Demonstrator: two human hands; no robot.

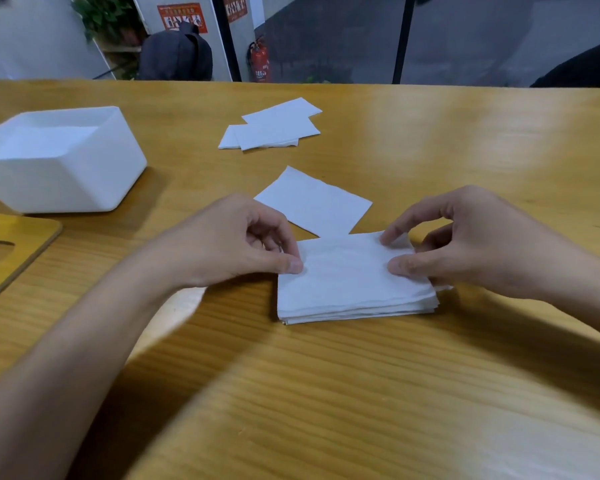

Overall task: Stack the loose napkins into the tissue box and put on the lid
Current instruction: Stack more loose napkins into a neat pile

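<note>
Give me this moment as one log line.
left hand, right hand: pinch napkin stack | tissue box: uncovered | lid: on table beside box | single napkin, napkin pile: outside box

single head view, close above the table point(430, 140), facing forward and down; far edge visible.

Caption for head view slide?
Left hand and right hand pinch the napkin stack; loose napkins, open tissue box, lid nearby.
</note>
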